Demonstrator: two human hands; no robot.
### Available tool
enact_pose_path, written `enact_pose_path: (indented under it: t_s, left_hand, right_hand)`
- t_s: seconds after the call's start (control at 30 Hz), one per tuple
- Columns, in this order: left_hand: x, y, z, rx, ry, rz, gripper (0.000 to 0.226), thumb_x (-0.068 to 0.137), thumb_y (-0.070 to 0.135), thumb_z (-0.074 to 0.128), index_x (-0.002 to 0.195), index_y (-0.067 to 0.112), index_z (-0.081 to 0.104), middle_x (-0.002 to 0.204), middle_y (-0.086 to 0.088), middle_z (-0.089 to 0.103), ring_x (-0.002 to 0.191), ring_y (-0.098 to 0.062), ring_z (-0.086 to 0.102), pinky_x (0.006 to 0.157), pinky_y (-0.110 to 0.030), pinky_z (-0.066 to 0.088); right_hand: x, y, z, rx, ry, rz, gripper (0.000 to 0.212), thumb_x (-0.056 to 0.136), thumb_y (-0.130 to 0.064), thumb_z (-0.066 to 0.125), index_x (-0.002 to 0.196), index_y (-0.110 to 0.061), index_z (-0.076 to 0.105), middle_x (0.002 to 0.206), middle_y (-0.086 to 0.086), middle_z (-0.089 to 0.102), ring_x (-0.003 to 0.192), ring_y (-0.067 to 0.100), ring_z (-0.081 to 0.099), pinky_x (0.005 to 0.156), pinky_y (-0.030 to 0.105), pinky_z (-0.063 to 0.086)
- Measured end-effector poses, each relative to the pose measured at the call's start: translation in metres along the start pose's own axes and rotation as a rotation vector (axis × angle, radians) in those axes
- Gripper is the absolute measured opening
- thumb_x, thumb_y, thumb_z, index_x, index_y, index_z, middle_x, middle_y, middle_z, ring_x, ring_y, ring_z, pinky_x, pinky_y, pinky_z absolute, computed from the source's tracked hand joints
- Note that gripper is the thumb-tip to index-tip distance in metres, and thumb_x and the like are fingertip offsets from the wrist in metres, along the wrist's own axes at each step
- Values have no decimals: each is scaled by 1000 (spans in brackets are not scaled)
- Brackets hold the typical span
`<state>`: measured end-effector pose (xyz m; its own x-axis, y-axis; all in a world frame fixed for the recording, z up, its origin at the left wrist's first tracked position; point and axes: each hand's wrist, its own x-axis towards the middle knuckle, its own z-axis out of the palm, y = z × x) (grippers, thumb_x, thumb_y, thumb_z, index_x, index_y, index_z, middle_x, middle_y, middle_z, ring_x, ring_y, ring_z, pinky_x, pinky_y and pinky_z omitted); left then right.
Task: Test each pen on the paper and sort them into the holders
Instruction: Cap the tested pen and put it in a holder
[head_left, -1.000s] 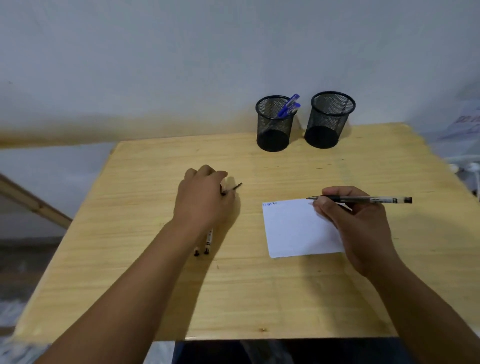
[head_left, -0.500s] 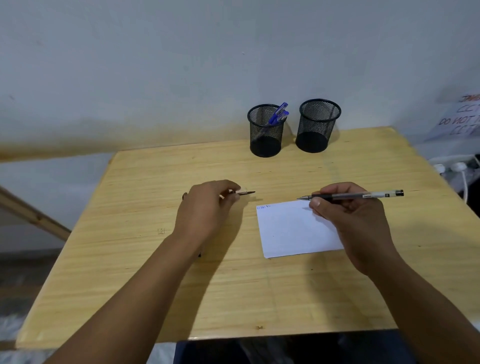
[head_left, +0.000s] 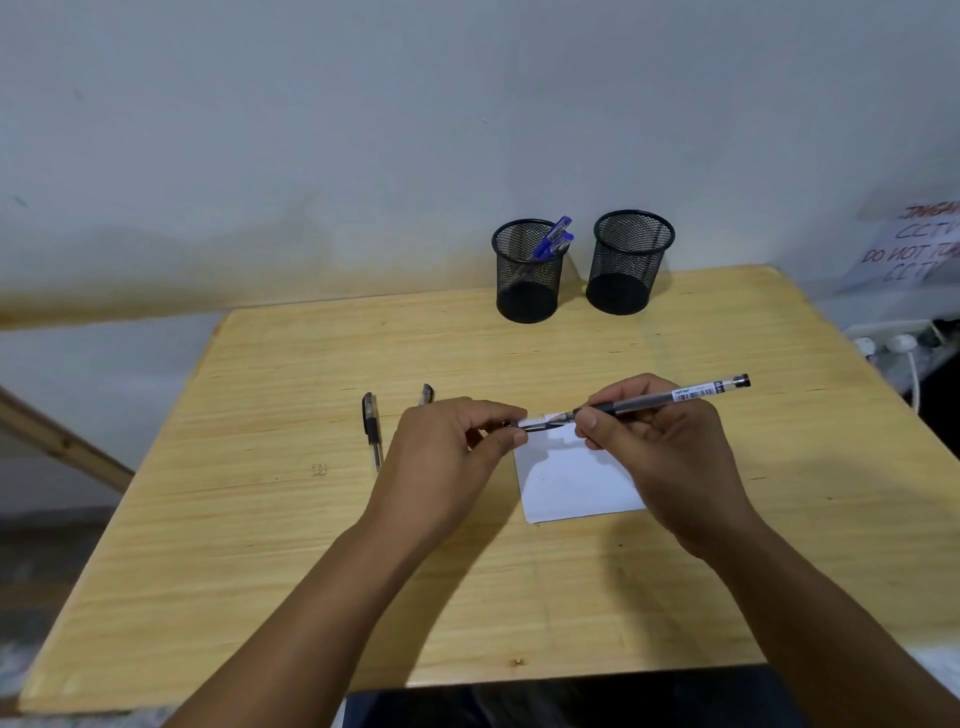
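Note:
My right hand (head_left: 670, 447) grips a black pen (head_left: 675, 397) near its tip, barrel pointing right. My left hand (head_left: 447, 452) pinches the pen cap (head_left: 537, 423) and holds it against the pen's tip, above the white paper (head_left: 576, 483). Two more black pens lie on the table: one (head_left: 373, 428) left of my left hand, another (head_left: 426, 395) partly hidden behind it. At the back stand two black mesh holders: the left holder (head_left: 527, 275) has blue pens (head_left: 555, 243) in it, the right holder (head_left: 626, 265) looks empty.
The wooden table (head_left: 260, 545) ends close to the wall behind the holders. A power strip with white plugs (head_left: 898, 343) and a paper notice (head_left: 914, 249) sit off the table's right edge. A wooden beam (head_left: 57, 441) slants at the left.
My left hand has picked the cap up from the table and carried it right to the pen's tip. My right hand has lifted the pen off the paper towards it.

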<state>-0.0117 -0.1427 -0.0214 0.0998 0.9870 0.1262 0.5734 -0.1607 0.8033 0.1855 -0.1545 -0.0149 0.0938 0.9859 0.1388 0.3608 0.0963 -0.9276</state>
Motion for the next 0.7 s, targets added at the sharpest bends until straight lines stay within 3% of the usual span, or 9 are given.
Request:
enact_pose_path:
  t_s: [0.33,0.5,0.7]
  left_hand:
    - [-13,6,15,-50,-12,39,14,86,21,73,98,28,78,80,18,71,71,2,59,65,-10,39]
    - [-12,8,20,-95,-15,57,15,86,16,74,94,28,79,83,16,72,78,-1,64,73,-18,49]
    - [-11,18,27,-127,12,66,16,86,16,74,93,30,78,87,17,73,81,1,63,72,-13,47]
  right_hand:
    - [-13,6,1,166,-23,96,11,76,-14,81,82,-21,76,79,-9,76,75,5,70,68,22,51]
    - [-20,7,-2,222,16,167,10,74,-16,82,81,-22,77,80,-3,77,80,18,70,80,44,55]
    - [-20,6,-7,267,52,151,8,76,-16,79,82,-21,76,82,2,76,79,18,69,77,43,55]
